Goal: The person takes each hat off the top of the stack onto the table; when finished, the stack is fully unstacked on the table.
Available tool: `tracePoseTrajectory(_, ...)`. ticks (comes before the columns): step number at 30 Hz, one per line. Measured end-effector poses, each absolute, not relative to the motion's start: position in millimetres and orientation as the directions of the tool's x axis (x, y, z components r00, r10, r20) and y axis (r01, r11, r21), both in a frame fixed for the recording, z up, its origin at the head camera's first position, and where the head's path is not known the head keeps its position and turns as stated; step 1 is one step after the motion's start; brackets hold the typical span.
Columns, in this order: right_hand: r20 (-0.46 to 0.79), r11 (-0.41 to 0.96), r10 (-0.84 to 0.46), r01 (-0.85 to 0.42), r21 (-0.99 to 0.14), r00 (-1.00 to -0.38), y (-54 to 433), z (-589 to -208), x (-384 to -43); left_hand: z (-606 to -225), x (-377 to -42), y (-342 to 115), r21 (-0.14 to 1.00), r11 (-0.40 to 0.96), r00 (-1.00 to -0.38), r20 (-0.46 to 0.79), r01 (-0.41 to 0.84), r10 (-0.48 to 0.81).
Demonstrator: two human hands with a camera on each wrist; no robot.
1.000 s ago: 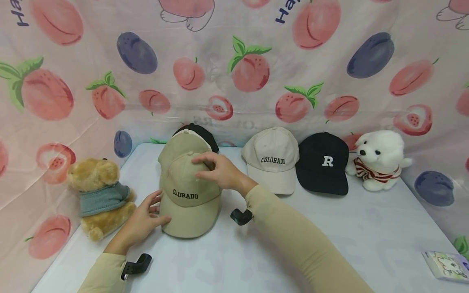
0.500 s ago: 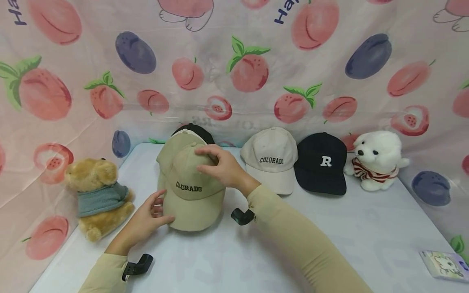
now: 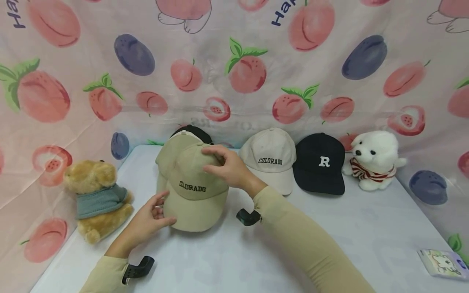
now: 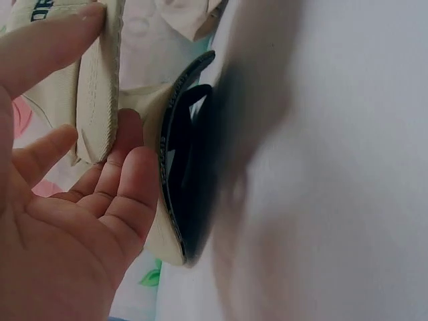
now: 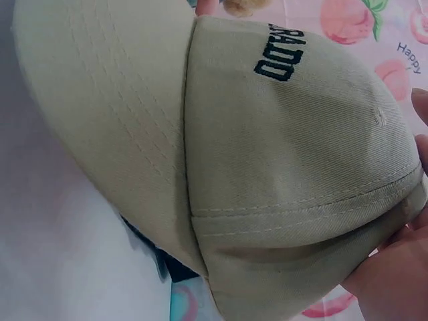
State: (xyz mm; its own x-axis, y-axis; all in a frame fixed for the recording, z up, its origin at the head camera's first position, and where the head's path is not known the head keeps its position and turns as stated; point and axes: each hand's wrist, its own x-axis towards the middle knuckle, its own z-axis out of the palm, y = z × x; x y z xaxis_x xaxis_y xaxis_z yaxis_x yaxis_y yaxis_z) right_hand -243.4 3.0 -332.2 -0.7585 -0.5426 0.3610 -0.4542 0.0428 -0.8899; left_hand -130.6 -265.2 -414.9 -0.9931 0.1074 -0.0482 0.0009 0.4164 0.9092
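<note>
A khaki baseball cap (image 3: pixel 194 179) with COLORADO lettering is held up, tilted, in front of a stack of caps. My left hand (image 3: pixel 148 217) pinches the brim's left edge, thumb in front and fingers behind; the left wrist view shows the brim (image 4: pixel 98 93) between them. Curled round the upper right of the crown, my right hand (image 3: pixel 232 169) grips the cap fabric (image 5: pixel 301 147). Directly behind stand another khaki cap (image 3: pixel 165 152) and a black cap (image 3: pixel 196 132), mostly hidden. The left wrist view shows a dark underside (image 4: pixel 184 174) of a cap resting on the table.
To the right stand a cream COLORADO cap (image 3: pixel 269 156) and a black R cap (image 3: pixel 318 171). A white plush dog (image 3: pixel 377 158) sits beyond them. On the left is a brown plush bear (image 3: pixel 97 199). A small printed packet (image 3: pixel 441 262) lies on the white table (image 3: pixel 234 260) at right.
Both hands have moved the khaki cap slightly right and up, away from the stack. More of the khaki cap behind it shows. The other caps and plush toys stay put.
</note>
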Motion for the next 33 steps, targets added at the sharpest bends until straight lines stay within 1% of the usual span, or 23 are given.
tracePoseTrajectory(7, 0.374, 0.030, -0.520, -0.454, -0.890, -0.768, 16.5, -333.9, -246.1, -412.9, -128.6, -256.2, 0.919, 0.395, -0.985, -0.055, 0.013, 0.161)
tracePoseTrajectory(14, 0.345, 0.082, -0.512, -0.445, -0.892, -0.787, 36.1, -331.5, -245.5, -407.1, -126.4, -241.2, 0.921, 0.390, -0.971, -0.110, -0.018, 0.213)
tracePoseTrajectory(17, 0.345, 0.097, -0.512, -0.451, -0.887, -0.787, 44.5, -330.9, -244.8, -404.5, -126.0, -233.5, 0.919, 0.393, -0.961, -0.115, -0.007, 0.251)
tracePoseTrajectory(25, 0.313, 0.173, -0.482, -0.439, -0.881, -0.818, 67.7, -330.8, -243.2, -400.0, -123.6, -214.3, 0.932, 0.361, -0.934, -0.105, 0.026, 0.340)
tracePoseTrajectory(33, 0.330, 0.164, -0.501, -0.462, -0.872, -0.800, 88.7, -331.5, -240.0, -402.9, -120.6, -200.1, 0.952, 0.302, -0.908, -0.087, 0.046, 0.411)
